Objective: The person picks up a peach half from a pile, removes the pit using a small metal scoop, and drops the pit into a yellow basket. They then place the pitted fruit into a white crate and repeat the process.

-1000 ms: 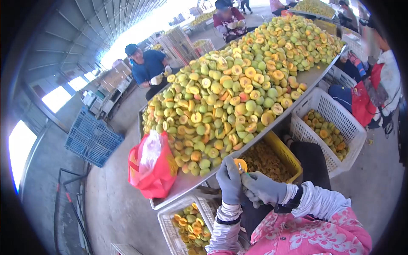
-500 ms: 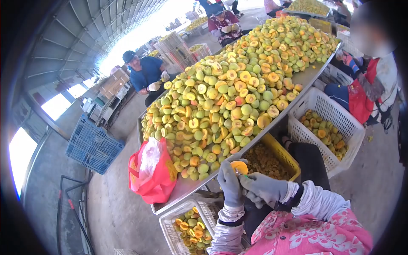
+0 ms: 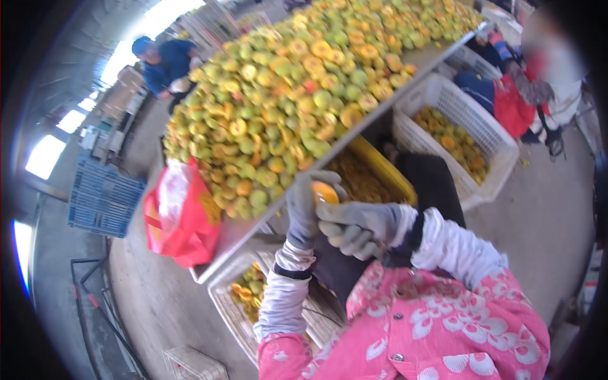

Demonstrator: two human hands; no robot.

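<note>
In grey gloves, both my hands meet before my chest, near the table edge. My left hand (image 3: pixel 301 209) is closed round a peach half (image 3: pixel 325 192), its orange flesh showing at the top. Against that fruit presses the thumb of my right hand (image 3: pixel 362 227), whose fingers are curled round a small tool, now almost wholly hidden. Beyond them, a large heap of halved green-yellow peaches (image 3: pixel 278 107) covers the metal table (image 3: pixel 354 132). Below the table edge, a yellow crate (image 3: pixel 402 183) holds brown pits.
White crates with peach halves stand to the right (image 3: pixel 500 136) and at lower left (image 3: pixel 221 297). A red bag (image 3: pixel 199 228) hangs by the table corner; blue crates (image 3: pixel 104 196) stand beyond it. One person (image 3: pixel 166 66) sits across the table, another (image 3: pixel 519 95) at right.
The whole view has tilted down and shifted, so table and crates sit higher and further left. My hands stay together on the peach half; the green bit of the tool no longer shows.
</note>
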